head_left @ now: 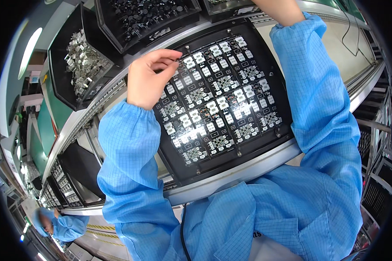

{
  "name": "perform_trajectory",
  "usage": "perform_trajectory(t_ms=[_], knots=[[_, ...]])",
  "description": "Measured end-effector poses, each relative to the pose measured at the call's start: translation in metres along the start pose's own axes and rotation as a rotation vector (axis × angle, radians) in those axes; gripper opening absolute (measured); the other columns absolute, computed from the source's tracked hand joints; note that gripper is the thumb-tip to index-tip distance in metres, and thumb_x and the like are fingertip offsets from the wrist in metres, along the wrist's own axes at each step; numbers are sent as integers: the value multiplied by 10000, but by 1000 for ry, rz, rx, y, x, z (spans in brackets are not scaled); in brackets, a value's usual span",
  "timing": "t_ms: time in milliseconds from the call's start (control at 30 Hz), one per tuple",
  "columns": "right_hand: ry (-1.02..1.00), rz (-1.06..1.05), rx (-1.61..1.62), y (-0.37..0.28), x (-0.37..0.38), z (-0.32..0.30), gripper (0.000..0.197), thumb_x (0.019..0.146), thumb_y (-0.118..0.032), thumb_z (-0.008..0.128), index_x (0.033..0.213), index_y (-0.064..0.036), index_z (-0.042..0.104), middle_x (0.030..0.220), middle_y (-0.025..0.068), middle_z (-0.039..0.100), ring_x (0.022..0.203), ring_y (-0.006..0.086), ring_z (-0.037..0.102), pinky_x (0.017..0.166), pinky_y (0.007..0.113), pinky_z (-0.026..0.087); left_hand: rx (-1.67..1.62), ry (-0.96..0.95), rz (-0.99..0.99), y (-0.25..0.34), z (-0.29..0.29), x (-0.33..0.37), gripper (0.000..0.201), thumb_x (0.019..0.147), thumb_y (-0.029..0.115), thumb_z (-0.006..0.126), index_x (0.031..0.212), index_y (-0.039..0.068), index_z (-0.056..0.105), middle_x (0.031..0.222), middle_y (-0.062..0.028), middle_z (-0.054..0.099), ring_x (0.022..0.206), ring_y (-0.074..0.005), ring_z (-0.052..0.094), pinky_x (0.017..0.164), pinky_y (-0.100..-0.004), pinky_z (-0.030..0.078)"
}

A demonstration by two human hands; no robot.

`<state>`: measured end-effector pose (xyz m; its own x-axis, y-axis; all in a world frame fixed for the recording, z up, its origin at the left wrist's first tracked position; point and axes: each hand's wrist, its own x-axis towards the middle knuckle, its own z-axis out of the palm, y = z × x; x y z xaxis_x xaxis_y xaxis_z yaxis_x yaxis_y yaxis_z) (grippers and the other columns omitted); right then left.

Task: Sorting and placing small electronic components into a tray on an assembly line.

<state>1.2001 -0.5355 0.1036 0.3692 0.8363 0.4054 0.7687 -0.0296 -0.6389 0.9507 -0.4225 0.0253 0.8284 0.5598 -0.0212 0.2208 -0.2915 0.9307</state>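
Note:
In front of me a panel of black circuit boards (pixel 211 93) with rows of white square parts lies in a black carrier (pixel 178 172) with metal studs along its edges. Over the panel's far left corner, my left hand (pixel 148 78) has thumb and forefinger closed in a pinch. Something small and dark shows at the fingertips, too small to name. My right hand (pixel 283 9) reaches to the top edge of the view, near the far bins. Its fingers are cut off there, so what it touches is hidden. Blue checked sleeves cover both arms.
A black bin of small silvery metal parts (pixel 85 65) stands at the far left. Beside it, another bin holds dark round parts with leads (pixel 148 17). Metal conveyor rails (pixel 239 169) border the carrier. A co-worker (pixel 63 224) in blue is at the lower left.

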Motion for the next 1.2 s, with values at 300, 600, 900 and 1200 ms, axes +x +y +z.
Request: perform_trajectory(t_ms=[300, 600, 900, 1200], knots=[[5, -36, -72, -5, -3, -2, 106, 815, -62, 632, 881, 18, 656, 744, 78, 661, 680, 118, 605, 647, 245, 485, 455, 104, 248, -3, 4, -5, 253, 737, 11, 667, 977, 91, 680, 864, -68, 673, 802, -211, 616, 715, -302, 507], [9, -79, 0, -9, -5, -3, 103, 818, -55, 629, 875, 26, 655, 738, 68, 660, 675, 110, 604, 643, 243, 487, 556, 44, 360, -9, 6, -2, 194, 766, 24, 645, 953, 72, 658, 878, -87, 647, 801, -257, 626, 680, -327, 513], [15, -118, 183, -39, -22, -16, 44, 809, -11, 639, 842, 10, 661, 781, 47, 661, 711, 91, 610, 648, 215, 492, 752, 253, 682, 36, -6, 8, 250, 776, -14, 562, 1008, 64, 616, 995, -105, 562, 859, -307, 593, 721, -385, 494], [-739, -237, 351, -42, -97, 59, 110, 766, 27, 625, 862, -15, 656, 853, 99, 635, 793, 251, 629, 701, 318, 511, 1572, -109, 183, 70, -15, 82, 152, 774, 70, 530, 803, 42, 677, 825, -146, 661, 838, -298, 649, 706, -389, 517]])
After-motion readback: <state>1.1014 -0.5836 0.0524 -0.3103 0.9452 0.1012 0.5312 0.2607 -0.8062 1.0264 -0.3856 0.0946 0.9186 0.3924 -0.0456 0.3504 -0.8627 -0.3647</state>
